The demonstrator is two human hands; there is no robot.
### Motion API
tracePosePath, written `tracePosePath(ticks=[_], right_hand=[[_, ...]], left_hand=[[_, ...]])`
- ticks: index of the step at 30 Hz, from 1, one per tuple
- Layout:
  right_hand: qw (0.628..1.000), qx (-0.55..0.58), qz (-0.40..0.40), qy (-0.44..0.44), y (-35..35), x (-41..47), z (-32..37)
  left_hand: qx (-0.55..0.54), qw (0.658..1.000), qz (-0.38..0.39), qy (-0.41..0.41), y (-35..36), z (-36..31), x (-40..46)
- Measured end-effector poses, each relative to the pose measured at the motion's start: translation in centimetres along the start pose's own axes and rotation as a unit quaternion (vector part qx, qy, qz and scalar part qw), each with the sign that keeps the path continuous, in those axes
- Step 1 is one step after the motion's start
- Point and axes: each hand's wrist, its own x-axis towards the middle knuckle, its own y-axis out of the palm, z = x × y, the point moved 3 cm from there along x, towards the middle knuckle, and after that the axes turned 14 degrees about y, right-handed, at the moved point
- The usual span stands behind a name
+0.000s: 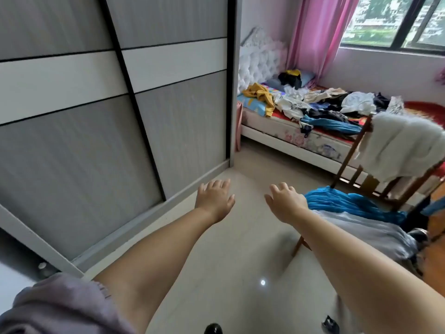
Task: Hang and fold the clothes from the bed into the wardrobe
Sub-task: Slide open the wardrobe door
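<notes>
Your left hand (215,198) and right hand (285,203) both reach out in front of you, palms down, fingers loosely spread and holding nothing, above bare floor (231,249). The clothes (320,103) you are after lie in a loose heap on the bed (277,131) at about two o'clock, well apart from both hands. The wardrobe (115,104) stands at about ten o'clock, its sliding doors drawn across the front, so judging by this you will have to slide one open before anything goes in.

Expect the pile to handle as soft, light, limp fabric: nothing stiff, nothing fragile, but tangled, so one piece may drag its neighbours along. The yellow garment (261,94) at the near edge of the heap, towards the headboard, looks the easiest to lift clear; the blue piece (330,124) hangs over the mattress edge and may slide off if jostled. Take each item at the shoulders or waistband, not by a loose corner, so it hangs straight for a hanger or a fold.

At three o'clock a wooden chair (349,150) carries a white fluffy throw (404,145), and blue cloth (349,203) lies just beside your right hand. No brand, label or legible writing shows anywhere.
</notes>
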Motion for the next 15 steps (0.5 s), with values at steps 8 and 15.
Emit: tracePosePath(ticks=[8,15], right_hand=[[0.999,-0.023,0.015,0.029,-2.5,13.8,3.9],[0.999,-0.003,-0.008,0.050,-5.7,25.2,6.1]], left_hand=[[-0.006,0.999,-0.036,0.002,-2.5,7.8,12.8],[-0.004,0.998,-0.066,0.009,-5.5,12.9,25.1]])
